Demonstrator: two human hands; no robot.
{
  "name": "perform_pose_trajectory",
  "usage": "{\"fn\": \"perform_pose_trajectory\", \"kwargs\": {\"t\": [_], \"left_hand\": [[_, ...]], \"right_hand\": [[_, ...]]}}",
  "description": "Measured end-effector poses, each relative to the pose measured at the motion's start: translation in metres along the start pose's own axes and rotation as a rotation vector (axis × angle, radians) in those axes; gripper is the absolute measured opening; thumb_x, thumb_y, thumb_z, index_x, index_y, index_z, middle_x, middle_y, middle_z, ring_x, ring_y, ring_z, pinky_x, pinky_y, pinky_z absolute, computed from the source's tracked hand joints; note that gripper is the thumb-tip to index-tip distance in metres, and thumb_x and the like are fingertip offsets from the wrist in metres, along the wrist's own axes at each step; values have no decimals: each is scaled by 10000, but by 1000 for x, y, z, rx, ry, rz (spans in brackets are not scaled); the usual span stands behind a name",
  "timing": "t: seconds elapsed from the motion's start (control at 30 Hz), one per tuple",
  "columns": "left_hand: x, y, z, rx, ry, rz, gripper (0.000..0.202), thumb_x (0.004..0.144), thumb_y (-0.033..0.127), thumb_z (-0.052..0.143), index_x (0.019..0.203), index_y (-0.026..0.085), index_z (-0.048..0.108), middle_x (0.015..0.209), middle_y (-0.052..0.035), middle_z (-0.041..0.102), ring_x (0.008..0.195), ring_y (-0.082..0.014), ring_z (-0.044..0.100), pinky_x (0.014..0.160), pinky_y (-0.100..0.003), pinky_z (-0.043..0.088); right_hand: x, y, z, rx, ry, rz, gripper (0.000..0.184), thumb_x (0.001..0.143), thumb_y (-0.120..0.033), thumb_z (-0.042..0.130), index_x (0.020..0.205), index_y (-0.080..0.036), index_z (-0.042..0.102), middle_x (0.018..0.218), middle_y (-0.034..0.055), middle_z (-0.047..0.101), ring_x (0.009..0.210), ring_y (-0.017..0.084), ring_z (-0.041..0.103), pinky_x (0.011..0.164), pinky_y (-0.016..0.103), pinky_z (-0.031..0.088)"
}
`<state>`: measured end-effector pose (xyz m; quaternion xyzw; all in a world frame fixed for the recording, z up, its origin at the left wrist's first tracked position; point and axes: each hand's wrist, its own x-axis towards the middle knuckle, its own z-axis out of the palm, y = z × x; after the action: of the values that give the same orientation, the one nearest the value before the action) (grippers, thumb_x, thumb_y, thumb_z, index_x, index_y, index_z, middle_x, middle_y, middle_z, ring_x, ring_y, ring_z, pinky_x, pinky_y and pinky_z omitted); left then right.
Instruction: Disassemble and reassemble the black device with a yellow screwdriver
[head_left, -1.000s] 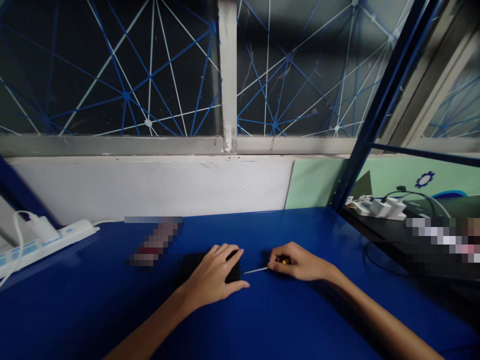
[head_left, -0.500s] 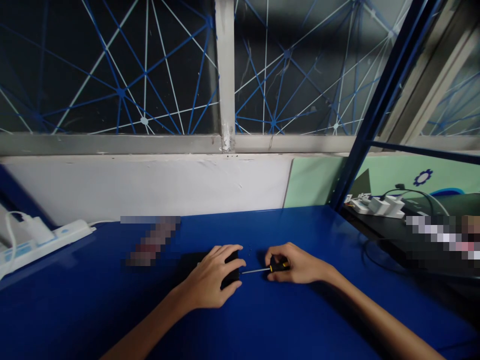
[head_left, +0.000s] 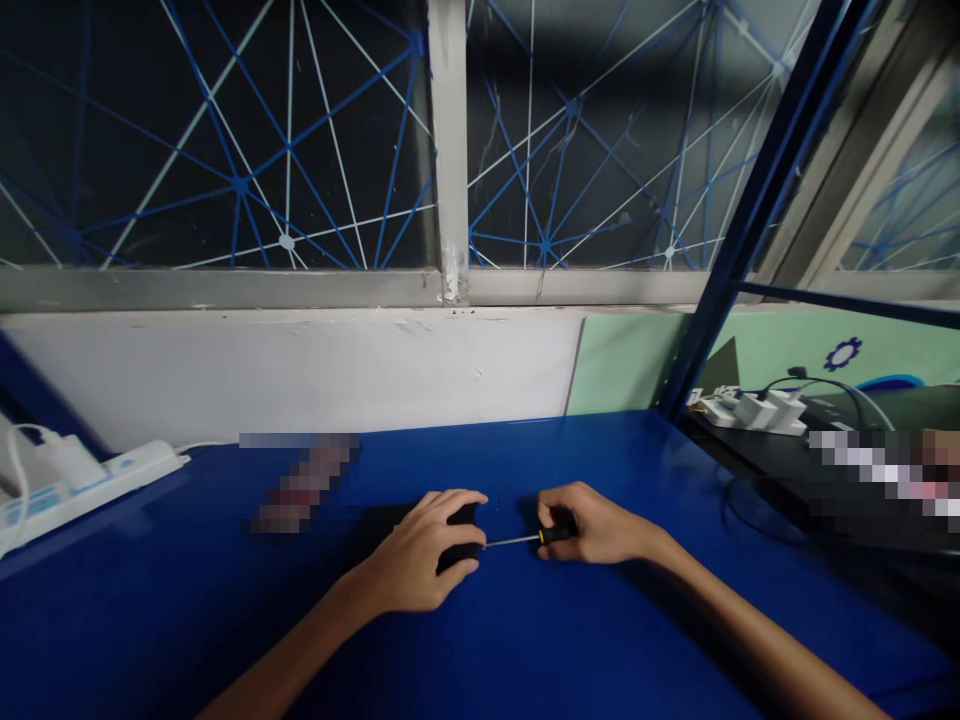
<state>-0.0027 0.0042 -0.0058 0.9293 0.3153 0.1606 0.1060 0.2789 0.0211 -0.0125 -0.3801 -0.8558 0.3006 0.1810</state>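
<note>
A flat black device (head_left: 390, 525) lies on the blue table (head_left: 525, 640). My left hand (head_left: 420, 555) lies over its right end, fingers curled around it and pressing it down. My right hand (head_left: 592, 525) is closed on a small screwdriver (head_left: 525, 539) with a black and yellow handle. Its thin metal shaft points left, and the tip meets the right edge of the black device, just beside my left fingers.
A white power strip (head_left: 82, 480) with a plugged charger and cable lies at the table's far left. A blurred-out patch (head_left: 300, 475) sits behind the device. To the right, beyond a blue frame post (head_left: 742, 230), another strip with white adapters (head_left: 757, 410) lies on a dark surface.
The screwdriver's tip has closed the gap to the device's right edge. My right hand shifted its hold on the handle, and my left fingers curled tighter over the device.
</note>
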Motion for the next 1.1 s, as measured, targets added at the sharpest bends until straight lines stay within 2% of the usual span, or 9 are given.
{"fn": "perform_pose_trajectory", "kwargs": {"t": [0.1, 0.2, 0.3, 0.4, 0.47, 0.7, 0.87, 1.0, 1.1], "left_hand": [[0, 0, 0, -2, 0, 12, 176, 838, 191, 589, 988, 249, 662, 1358, -75, 493, 1238, -312, 455, 973, -530, 388], [0, 1, -1, -5, 5, 20, 179, 840, 188, 583, 989, 251, 660, 1349, -73, 501, 1234, -311, 461, 969, -537, 392], [0, 1, -2, -6, 13, 26, 172, 846, 191, 575, 983, 249, 660, 1336, -79, 512, 1226, -311, 469, 954, -534, 408], [1, 2, -2, -8, 28, 30, 167, 845, 193, 572, 975, 245, 663, 1323, -84, 524, 1221, -314, 474, 950, -527, 416], [1, 2, -2, -6, 28, 30, 168, 844, 192, 572, 975, 245, 663, 1321, -83, 527, 1226, -312, 472, 956, -525, 413], [1, 3, -2, 9, 12, 9, 163, 846, 200, 578, 978, 242, 664, 1340, -82, 517, 1229, -316, 468, 965, -528, 409], [1, 2, -3, 11, 6, 23, 164, 858, 205, 565, 986, 247, 659, 1335, -85, 517, 1242, -312, 458, 959, -545, 405], [1, 2, -3, 3, 9, 28, 168, 849, 202, 573, 987, 246, 658, 1334, -86, 517, 1233, -314, 467, 957, -540, 407], [1, 1, -2, 1, 11, 24, 174, 847, 203, 573, 990, 249, 659, 1345, -84, 512, 1230, -318, 470, 952, -539, 411]], "right_hand": [[0, -2, 2, 30, -32, 23, 192, 747, -263, 704, 839, -173, 561, 629, -62, 528, 525, 77, 431, 489, 196, 293], [-1, -8, -1, -1, -32, -3, 220, 770, -312, 696, 913, -171, 607, 616, -57, 520, 523, 84, 435, 497, 205, 291], [-1, -11, -6, 18, -34, -8, 201, 881, -346, 567, 878, -160, 641, 631, -29, 539, 541, 91, 436, 523, 215, 313], [-1, -11, -9, 62, -37, 3, 218, 920, -253, 472, 847, -150, 650, 674, -7, 585, 568, 93, 455, 548, 214, 338], [-1, -9, -9, 58, -32, 0, 209, 912, -241, 483, 843, -147, 656, 677, -7, 595, 567, 91, 454, 545, 213, 337], [-1, -2, -10, -19, -31, -56, 323, 854, -445, 616, 736, -146, 631, 693, -12, 548, 603, 93, 444, 536, 220, 302], [0, -2, -5, 32, -13, -21, 327, 769, -436, 716, 727, -164, 538, 640, -56, 451, 568, 79, 368, 512, 208, 273], [0, -3, -3, 66, -44, 20, 272, 755, -368, 734, 833, -173, 560, 639, -61, 490, 547, 78, 409, 506, 200, 290], [0, -4, -3, 51, -45, 11, 283, 760, -378, 729, 899, -170, 597, 644, -53, 519, 548, 83, 438, 511, 202, 300]]}}
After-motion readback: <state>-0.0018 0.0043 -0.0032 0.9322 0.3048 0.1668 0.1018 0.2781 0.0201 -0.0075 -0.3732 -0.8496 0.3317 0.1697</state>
